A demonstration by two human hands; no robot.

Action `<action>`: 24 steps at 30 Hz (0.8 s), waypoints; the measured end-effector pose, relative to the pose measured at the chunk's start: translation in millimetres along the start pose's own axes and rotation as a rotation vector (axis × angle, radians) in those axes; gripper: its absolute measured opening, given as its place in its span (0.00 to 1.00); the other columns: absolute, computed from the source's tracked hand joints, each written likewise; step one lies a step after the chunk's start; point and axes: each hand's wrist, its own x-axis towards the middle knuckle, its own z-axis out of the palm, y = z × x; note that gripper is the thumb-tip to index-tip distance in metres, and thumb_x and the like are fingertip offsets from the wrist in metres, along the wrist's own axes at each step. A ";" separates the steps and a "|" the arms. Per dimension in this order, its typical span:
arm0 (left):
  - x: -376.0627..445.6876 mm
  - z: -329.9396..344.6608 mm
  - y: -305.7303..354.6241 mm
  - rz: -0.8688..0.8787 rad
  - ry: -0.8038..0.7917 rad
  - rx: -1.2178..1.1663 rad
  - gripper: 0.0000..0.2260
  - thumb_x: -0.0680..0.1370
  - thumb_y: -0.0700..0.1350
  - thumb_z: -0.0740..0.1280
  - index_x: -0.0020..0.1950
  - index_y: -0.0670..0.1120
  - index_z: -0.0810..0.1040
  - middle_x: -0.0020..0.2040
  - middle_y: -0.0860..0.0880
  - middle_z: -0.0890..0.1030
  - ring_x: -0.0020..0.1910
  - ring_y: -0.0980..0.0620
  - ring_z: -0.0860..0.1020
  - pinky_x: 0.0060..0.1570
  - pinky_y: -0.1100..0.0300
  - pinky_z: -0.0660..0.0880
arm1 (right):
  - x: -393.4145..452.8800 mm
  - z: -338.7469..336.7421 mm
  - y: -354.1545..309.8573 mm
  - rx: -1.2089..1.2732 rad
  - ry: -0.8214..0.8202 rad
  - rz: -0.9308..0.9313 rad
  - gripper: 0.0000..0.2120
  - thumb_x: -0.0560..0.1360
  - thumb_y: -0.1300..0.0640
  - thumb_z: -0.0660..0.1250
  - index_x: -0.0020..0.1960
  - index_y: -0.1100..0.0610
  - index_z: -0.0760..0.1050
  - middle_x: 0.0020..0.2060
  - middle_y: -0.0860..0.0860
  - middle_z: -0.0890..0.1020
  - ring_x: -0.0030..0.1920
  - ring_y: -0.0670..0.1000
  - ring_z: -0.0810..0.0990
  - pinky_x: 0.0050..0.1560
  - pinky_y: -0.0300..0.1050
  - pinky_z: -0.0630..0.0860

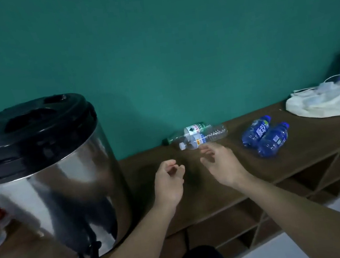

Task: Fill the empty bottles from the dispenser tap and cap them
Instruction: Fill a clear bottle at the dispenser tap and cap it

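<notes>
Reaching over the surface (pixel 225 188), both hands are empty: the left hand (pixel 168 183) loosely curled, the right hand (pixel 220 165) half-open, fingertips just short of the clear bottle (pixel 203 138). It lies on its side by the wall, beside a green bottle (pixel 195 129). Empty, it should be light and crushable; hold it mid-body, gently.

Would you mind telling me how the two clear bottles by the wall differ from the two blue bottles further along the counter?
The clear bottles are see-through with white labels, one capped green and one white; the blue bottles are tinted deep blue with blue caps. The clear bottles lie closest to the right hand; the blue bottles lie further right, toward the white cloth. Both pairs lie on their sides, capped.
</notes>
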 end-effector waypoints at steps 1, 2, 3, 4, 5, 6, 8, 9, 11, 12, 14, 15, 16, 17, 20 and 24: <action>15.2 7.2 -3.3 -0.025 0.002 0.006 0.17 0.86 0.47 0.73 0.74 0.54 0.78 0.62 0.60 0.79 0.55 0.59 0.83 0.65 0.51 0.84 | 15.0 1.0 9.0 -0.034 0.000 -0.006 0.22 0.84 0.57 0.75 0.77 0.51 0.78 0.67 0.46 0.83 0.67 0.46 0.82 0.73 0.43 0.77; 29.7 14.4 -6.0 -0.049 0.006 0.009 0.18 0.86 0.47 0.73 0.76 0.54 0.77 0.63 0.60 0.78 0.53 0.60 0.82 0.64 0.52 0.84 | 29.7 1.8 17.9 -0.076 -0.007 -0.015 0.24 0.84 0.56 0.75 0.78 0.51 0.77 0.70 0.48 0.82 0.69 0.48 0.82 0.74 0.44 0.76; 42.8 21.3 -7.6 -0.069 0.013 0.010 0.19 0.86 0.47 0.73 0.77 0.54 0.76 0.64 0.59 0.77 0.52 0.61 0.81 0.64 0.53 0.84 | 43.9 3.0 25.9 -0.122 -0.022 -0.022 0.25 0.84 0.56 0.75 0.80 0.51 0.75 0.73 0.49 0.80 0.69 0.50 0.82 0.75 0.45 0.75; 56.0 27.7 -10.0 -0.080 0.019 0.013 0.20 0.86 0.46 0.72 0.78 0.54 0.75 0.67 0.58 0.77 0.52 0.61 0.80 0.63 0.54 0.84 | 57.5 4.7 33.4 -0.165 -0.036 -0.031 0.27 0.84 0.56 0.75 0.81 0.51 0.74 0.76 0.50 0.78 0.69 0.52 0.82 0.76 0.47 0.74; 68.5 33.8 -12.2 -0.085 0.022 0.015 0.20 0.87 0.45 0.71 0.79 0.54 0.75 0.69 0.57 0.76 0.52 0.61 0.80 0.63 0.54 0.83 | 71.1 6.8 41.2 -0.207 -0.048 -0.044 0.29 0.83 0.56 0.75 0.82 0.52 0.72 0.77 0.51 0.77 0.70 0.54 0.81 0.78 0.49 0.73; 81.0 39.3 -14.0 -0.083 0.025 0.013 0.20 0.87 0.43 0.70 0.79 0.53 0.74 0.72 0.56 0.76 0.54 0.61 0.80 0.64 0.53 0.83 | 84.8 8.9 48.1 -0.253 -0.057 -0.064 0.30 0.83 0.57 0.75 0.82 0.52 0.71 0.78 0.52 0.76 0.73 0.56 0.79 0.80 0.52 0.71; 103.7 49.9 -16.9 -0.073 0.025 0.014 0.21 0.88 0.40 0.68 0.80 0.53 0.74 0.75 0.55 0.76 0.57 0.60 0.79 0.68 0.50 0.82 | 110.8 13.2 60.6 -0.353 -0.068 -0.104 0.32 0.82 0.59 0.75 0.84 0.53 0.69 0.78 0.53 0.76 0.78 0.58 0.74 0.83 0.56 0.66; 113.1 54.9 -18.3 -0.071 0.023 0.016 0.22 0.88 0.38 0.67 0.81 0.52 0.73 0.76 0.54 0.76 0.57 0.61 0.79 0.68 0.50 0.83 | 122.4 15.6 66.5 -0.402 -0.073 -0.121 0.33 0.82 0.59 0.74 0.84 0.53 0.68 0.79 0.53 0.75 0.80 0.58 0.72 0.85 0.57 0.62; 126.8 64.0 -18.8 -0.079 0.025 -0.003 0.24 0.88 0.36 0.66 0.83 0.51 0.72 0.76 0.54 0.75 0.53 0.62 0.79 0.67 0.51 0.83 | 140.6 19.5 77.3 -0.488 -0.098 -0.153 0.34 0.82 0.58 0.74 0.85 0.53 0.67 0.80 0.53 0.75 0.81 0.57 0.70 0.86 0.56 0.56; 132.4 67.9 -19.2 -0.083 0.028 -0.018 0.24 0.88 0.35 0.66 0.83 0.50 0.71 0.75 0.54 0.75 0.52 0.62 0.80 0.66 0.50 0.84 | 147.2 21.3 82.7 -0.522 -0.111 -0.170 0.35 0.81 0.58 0.75 0.85 0.52 0.67 0.80 0.53 0.75 0.81 0.57 0.71 0.86 0.56 0.54; 141.3 74.0 -20.7 -0.092 0.034 -0.046 0.25 0.87 0.34 0.66 0.84 0.50 0.70 0.74 0.54 0.76 0.54 0.61 0.81 0.67 0.49 0.84 | 154.8 23.4 90.1 -0.573 -0.137 -0.203 0.35 0.80 0.58 0.76 0.84 0.52 0.68 0.78 0.53 0.76 0.79 0.58 0.72 0.86 0.57 0.54; 143.9 75.7 -21.8 -0.097 0.031 -0.059 0.26 0.87 0.33 0.66 0.84 0.49 0.70 0.74 0.53 0.77 0.57 0.58 0.82 0.67 0.48 0.83 | 155.7 24.2 91.9 -0.594 -0.154 -0.218 0.35 0.79 0.57 0.77 0.84 0.51 0.69 0.78 0.53 0.77 0.79 0.59 0.72 0.86 0.57 0.53; 144.3 76.3 -22.4 -0.108 0.029 -0.068 0.26 0.86 0.32 0.66 0.83 0.48 0.71 0.74 0.52 0.78 0.60 0.55 0.82 0.68 0.48 0.83 | 153.9 24.8 92.0 -0.608 -0.173 -0.233 0.36 0.78 0.57 0.77 0.83 0.50 0.68 0.77 0.53 0.77 0.79 0.59 0.72 0.86 0.57 0.52; 142.0 76.0 -22.3 -0.123 0.030 -0.078 0.26 0.86 0.31 0.66 0.83 0.48 0.72 0.74 0.50 0.78 0.61 0.53 0.83 0.68 0.49 0.83 | 150.2 25.9 91.6 -0.614 -0.193 -0.244 0.37 0.78 0.55 0.78 0.83 0.49 0.68 0.77 0.53 0.77 0.79 0.59 0.73 0.86 0.57 0.52; 119.4 68.3 -15.8 -0.138 0.081 -0.139 0.26 0.85 0.29 0.65 0.82 0.47 0.74 0.73 0.49 0.80 0.64 0.51 0.84 0.69 0.51 0.82 | 130.2 27.3 82.5 -0.602 -0.195 -0.288 0.37 0.77 0.52 0.80 0.83 0.48 0.69 0.76 0.51 0.77 0.78 0.58 0.74 0.85 0.57 0.56; 76.2 41.6 -2.7 -0.119 0.127 -0.297 0.28 0.84 0.24 0.62 0.81 0.47 0.75 0.70 0.50 0.83 0.64 0.56 0.85 0.70 0.55 0.81 | 91.9 18.1 48.7 -0.445 -0.130 -0.268 0.37 0.76 0.51 0.82 0.81 0.47 0.72 0.73 0.49 0.79 0.73 0.55 0.78 0.79 0.57 0.69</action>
